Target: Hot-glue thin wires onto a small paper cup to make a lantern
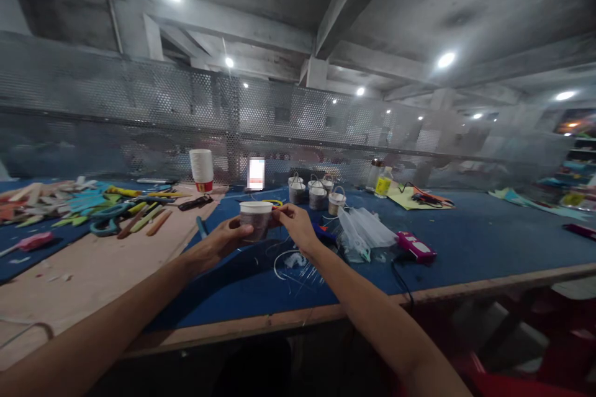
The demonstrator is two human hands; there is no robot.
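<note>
I hold a small white-rimmed paper cup (pixel 256 217) up over the blue table top (pixel 488 242). My left hand (pixel 218 245) is wrapped round the cup's left side and bottom. At the cup's right rim, the fingers of my right hand (pixel 294 222) are pinched together; what they pinch is too small to make out. Thin white wires (pixel 291 263) lie on the table just below both hands. Several finished cups with wire handles (pixel 318 194) stand behind.
A stack of white cups (pixel 202 169) stands at the back. Scissors, sticks and coloured pieces (pixel 107 208) cover a board (pixel 93 273) on the left. Clear plastic bags (pixel 365 229), a pink tool (pixel 416 246), a bottle (pixel 383 183) and a mesh screen (pixel 139 111) are around.
</note>
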